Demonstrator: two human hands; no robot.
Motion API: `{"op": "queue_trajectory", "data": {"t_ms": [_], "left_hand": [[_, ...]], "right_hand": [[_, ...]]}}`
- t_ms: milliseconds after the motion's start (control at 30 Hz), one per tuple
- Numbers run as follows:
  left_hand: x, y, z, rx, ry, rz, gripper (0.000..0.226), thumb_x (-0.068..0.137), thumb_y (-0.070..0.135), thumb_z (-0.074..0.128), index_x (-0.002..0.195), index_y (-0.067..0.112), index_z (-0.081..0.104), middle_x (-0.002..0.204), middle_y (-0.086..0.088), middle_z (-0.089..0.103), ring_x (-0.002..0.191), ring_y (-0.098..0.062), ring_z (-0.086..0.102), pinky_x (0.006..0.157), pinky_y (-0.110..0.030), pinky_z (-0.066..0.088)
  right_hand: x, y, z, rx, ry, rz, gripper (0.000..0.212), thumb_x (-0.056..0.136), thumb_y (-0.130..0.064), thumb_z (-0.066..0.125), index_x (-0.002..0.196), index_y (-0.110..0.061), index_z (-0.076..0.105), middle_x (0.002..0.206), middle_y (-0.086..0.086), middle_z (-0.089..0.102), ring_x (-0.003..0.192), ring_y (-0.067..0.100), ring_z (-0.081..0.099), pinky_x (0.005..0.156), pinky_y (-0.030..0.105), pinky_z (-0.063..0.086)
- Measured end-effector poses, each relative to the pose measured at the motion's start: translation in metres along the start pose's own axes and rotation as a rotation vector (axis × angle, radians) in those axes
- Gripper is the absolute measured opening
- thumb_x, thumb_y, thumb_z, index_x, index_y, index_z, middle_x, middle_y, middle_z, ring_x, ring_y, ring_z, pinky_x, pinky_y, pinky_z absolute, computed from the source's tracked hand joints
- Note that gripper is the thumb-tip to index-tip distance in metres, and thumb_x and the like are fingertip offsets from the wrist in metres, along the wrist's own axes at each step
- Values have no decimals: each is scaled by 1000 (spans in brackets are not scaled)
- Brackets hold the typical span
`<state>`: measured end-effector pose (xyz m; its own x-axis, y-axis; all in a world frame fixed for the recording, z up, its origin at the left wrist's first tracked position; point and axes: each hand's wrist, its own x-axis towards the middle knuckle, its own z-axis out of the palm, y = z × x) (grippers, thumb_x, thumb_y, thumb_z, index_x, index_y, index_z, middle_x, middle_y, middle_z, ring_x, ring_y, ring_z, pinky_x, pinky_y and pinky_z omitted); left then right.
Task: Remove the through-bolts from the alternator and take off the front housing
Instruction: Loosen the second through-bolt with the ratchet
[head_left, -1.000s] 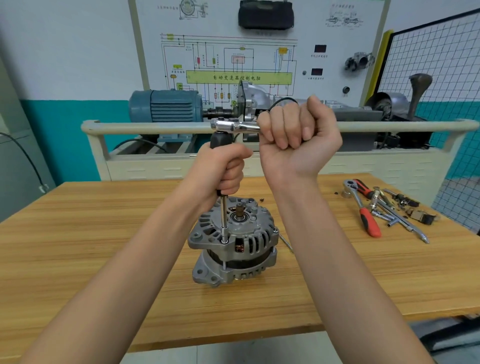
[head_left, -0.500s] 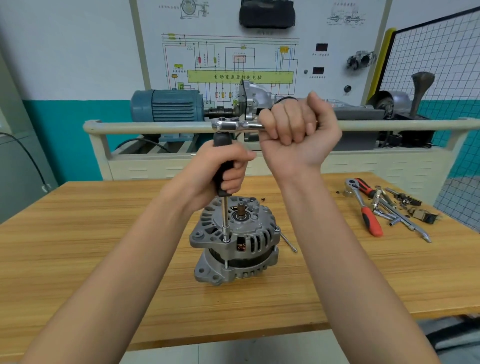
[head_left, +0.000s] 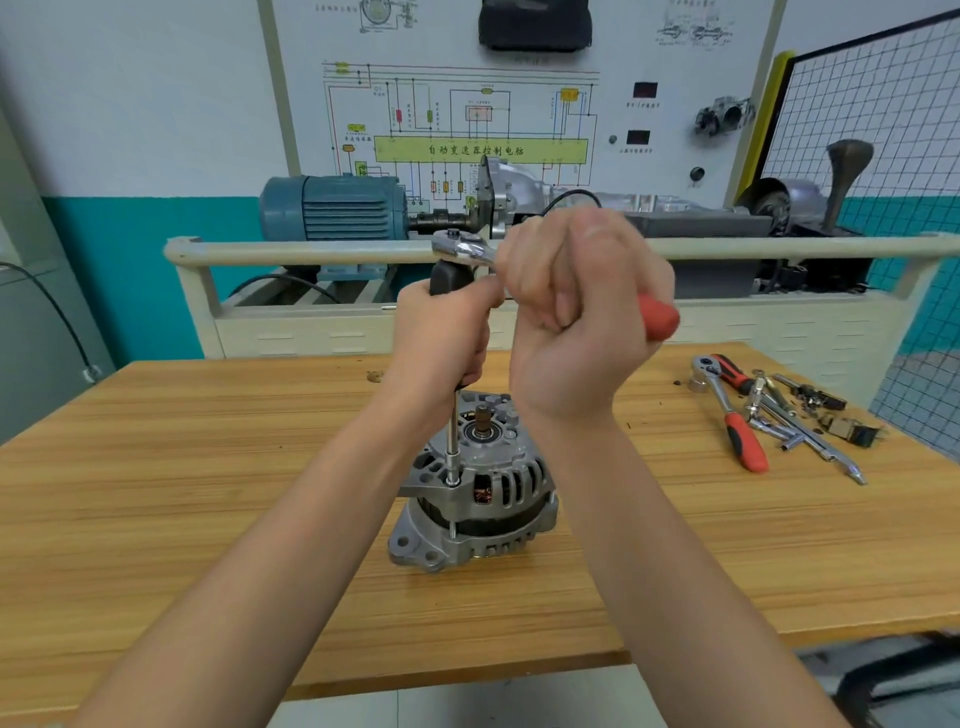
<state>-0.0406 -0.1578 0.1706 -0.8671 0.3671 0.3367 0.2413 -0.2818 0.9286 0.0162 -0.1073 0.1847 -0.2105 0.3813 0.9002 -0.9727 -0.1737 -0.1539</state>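
A silver alternator (head_left: 475, 504) stands upright on the wooden table (head_left: 156, 467), shaft end up. A long extension bar (head_left: 453, 447) rises from a through-bolt at the front housing's left rim. My left hand (head_left: 447, 332) is wrapped around the bar's black upper grip. A chrome ratchet (head_left: 462, 248) sits on top of that grip. My right hand (head_left: 582, 306) is closed on the ratchet's handle, whose red end (head_left: 658, 318) pokes out to the right. The right hand is blurred.
A second red-handled ratchet (head_left: 737, 421), sockets and small parts (head_left: 810, 415) lie at the table's right. Behind the table stands a training bench with a rail (head_left: 311, 252), a blue motor (head_left: 332, 208) and a wiring board (head_left: 478, 150). A wire mesh screen (head_left: 883, 130) is at the right.
My right hand has swung the ratchet handle toward me and to the right, so its red end now shows. My left hand still holds the extension bar in place.
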Motion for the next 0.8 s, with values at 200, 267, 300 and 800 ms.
{"op": "queue_trajectory", "data": {"t_ms": [200,267,300,800], "left_hand": [[4,1,-17,-34,-269,-23,40,80,2,55,50,18,34,38,7,25,32,-8,17,36,-16,19],[8,5,-26,-92,-481,-64,34,76,9,57,47,19,40,37,6,28,30,-8,22,37,-18,22],[9,6,-29,-115,-568,-86,31,74,11,57,47,19,43,37,6,29,30,-8,23,37,-17,23],[2,-2,-6,-12,-122,-14,52,85,4,49,39,24,33,36,6,22,29,-8,15,35,-11,16]], "right_hand": [[15,0,-11,263,24,162,48,83,-4,36,39,-23,34,35,-7,30,35,9,19,44,26,18],[25,0,-22,458,109,334,50,83,-9,39,34,-18,36,32,-6,28,36,12,13,42,23,21],[29,1,-27,549,178,418,49,82,-12,39,34,-17,34,31,-5,26,37,12,10,41,23,20],[2,1,-1,51,24,11,42,80,-6,45,44,-24,37,40,-5,29,38,8,25,47,29,18]]}}
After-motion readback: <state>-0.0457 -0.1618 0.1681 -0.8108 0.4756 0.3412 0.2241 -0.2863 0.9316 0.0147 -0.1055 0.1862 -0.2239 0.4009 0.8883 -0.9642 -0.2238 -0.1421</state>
